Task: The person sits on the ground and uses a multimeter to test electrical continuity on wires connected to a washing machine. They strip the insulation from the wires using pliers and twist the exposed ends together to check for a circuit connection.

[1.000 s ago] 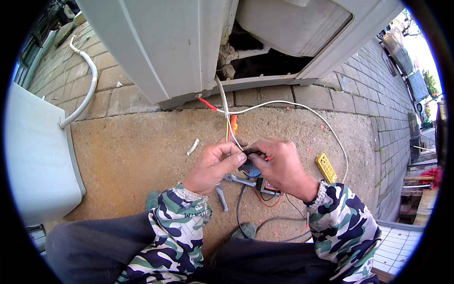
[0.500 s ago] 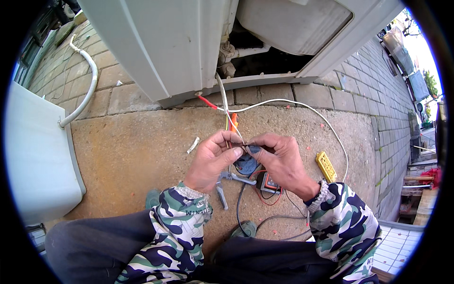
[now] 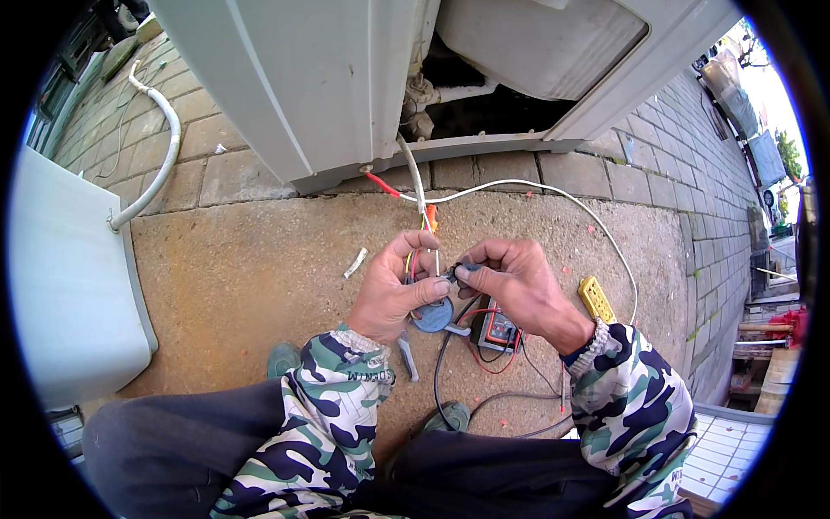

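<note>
My left hand [image 3: 393,290] is closed in a pinch on thin wires [image 3: 436,259] that come down from a white sheathed cable [image 3: 413,173]. White, red and yellowish strands show by its fingers. My right hand [image 3: 514,281], also closed, pinches a small black strip [image 3: 456,272] that looks like tape, right at the wire ends; the fingertips hide part of it. Just below the hands is a blue-grey round disc [image 3: 432,317], overlapping grey-handled pliers [image 3: 407,356]. An orange-handled tool [image 3: 431,218] shows behind the wires, mostly hidden.
A multimeter [image 3: 499,330] with red and black leads lies right of the disc. Farther right is a yellow power strip [image 3: 596,298]. A white appliance [image 3: 285,78] with an opened lower side stands ahead; a white cabinet [image 3: 69,285] is at left. A cable scrap [image 3: 355,262] lies on the concrete.
The blue-grey disc has shifted down and left, over the pliers' head. My left fingers have lifted and spread slightly; my right hand has moved a little right, uncovering more of the multimeter.
</note>
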Tool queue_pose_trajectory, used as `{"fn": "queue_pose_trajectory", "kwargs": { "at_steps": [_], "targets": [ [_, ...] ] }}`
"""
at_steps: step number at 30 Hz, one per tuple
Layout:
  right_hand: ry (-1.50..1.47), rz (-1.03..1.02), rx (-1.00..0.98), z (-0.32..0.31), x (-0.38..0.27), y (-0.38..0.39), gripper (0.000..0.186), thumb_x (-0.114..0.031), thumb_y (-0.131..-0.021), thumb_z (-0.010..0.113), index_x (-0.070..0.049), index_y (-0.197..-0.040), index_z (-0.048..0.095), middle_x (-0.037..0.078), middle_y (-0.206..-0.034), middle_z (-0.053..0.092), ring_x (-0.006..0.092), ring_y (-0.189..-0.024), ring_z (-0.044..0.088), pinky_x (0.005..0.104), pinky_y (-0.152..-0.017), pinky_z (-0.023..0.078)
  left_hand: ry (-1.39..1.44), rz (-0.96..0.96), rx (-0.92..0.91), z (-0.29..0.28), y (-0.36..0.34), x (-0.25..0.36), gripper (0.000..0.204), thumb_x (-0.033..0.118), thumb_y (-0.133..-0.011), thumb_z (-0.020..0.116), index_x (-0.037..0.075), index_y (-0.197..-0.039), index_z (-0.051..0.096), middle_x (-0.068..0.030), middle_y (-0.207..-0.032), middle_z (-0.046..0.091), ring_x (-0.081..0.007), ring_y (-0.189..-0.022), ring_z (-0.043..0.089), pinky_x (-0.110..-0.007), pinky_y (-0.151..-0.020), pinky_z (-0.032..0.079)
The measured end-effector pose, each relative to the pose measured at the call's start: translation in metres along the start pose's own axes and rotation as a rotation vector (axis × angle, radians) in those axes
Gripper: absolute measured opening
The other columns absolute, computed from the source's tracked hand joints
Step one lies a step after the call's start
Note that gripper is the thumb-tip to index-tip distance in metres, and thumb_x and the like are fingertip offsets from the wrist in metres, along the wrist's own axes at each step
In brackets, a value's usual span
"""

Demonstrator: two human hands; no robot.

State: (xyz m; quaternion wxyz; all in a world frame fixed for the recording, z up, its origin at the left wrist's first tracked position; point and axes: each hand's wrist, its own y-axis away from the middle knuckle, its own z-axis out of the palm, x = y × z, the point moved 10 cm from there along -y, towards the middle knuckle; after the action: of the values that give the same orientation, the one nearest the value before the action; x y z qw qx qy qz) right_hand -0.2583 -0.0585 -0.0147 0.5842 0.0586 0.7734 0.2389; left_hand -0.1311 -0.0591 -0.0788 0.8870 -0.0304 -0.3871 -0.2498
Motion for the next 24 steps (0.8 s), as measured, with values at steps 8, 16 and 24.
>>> {"fn": "queue_pose_trajectory", "kwargs": {
  "at_steps": [8, 16, 24],
  "targets": [
    [-0.152, 0.062, 0.067, -0.009, 0.015, -0.002, 0.017, -0.008, -0.096, 0.062, 0.007, -0.101, 0.067, 0.01, -0.087, 0.071, 0.0163, -0.079, 0.072, 0.028, -0.069, 0.056, -0.069, -0.059, 0.039, 0.001, -0.001, 0.004, 0.053, 0.002, -0.087, 0.077, -0.001, -0.134, 0.051, 0.0008, -0.09, 0.062, -0.007, -0.08, 0.061, -0.021, -0.07, 0.052],
    [-0.095, 0.059, 0.21, -0.028, 0.017, -0.007, 0.017, -0.01, -0.095, 0.066, 0.007, -0.094, 0.064, 0.008, -0.077, 0.067, 0.0138, -0.066, 0.067, 0.0266, -0.057, 0.054, -0.122, -0.011, 0.12, 0.0, -0.001, 0.01, 0.05, 0.004, -0.09, 0.075, -0.002, -0.134, 0.051, -0.0016, -0.091, 0.065, -0.0081, -0.083, 0.064, -0.022, -0.07, 0.053],
    [0.278, -0.226, 0.268, -0.021, -0.02, 0.01, 0.023, -0.016, -0.084, 0.079, 0.002, -0.084, 0.065, 0.006, -0.068, 0.063, 0.0117, -0.058, 0.061, 0.0307, -0.052, 0.048, -0.075, 0.013, 0.282, -0.01, 0.001, 0.011, 0.028, 0.005, -0.096, 0.068, 0.0, -0.121, 0.058, -0.0045, -0.094, 0.069, -0.0097, -0.085, 0.068, -0.025, -0.072, 0.058]
  ]
}}
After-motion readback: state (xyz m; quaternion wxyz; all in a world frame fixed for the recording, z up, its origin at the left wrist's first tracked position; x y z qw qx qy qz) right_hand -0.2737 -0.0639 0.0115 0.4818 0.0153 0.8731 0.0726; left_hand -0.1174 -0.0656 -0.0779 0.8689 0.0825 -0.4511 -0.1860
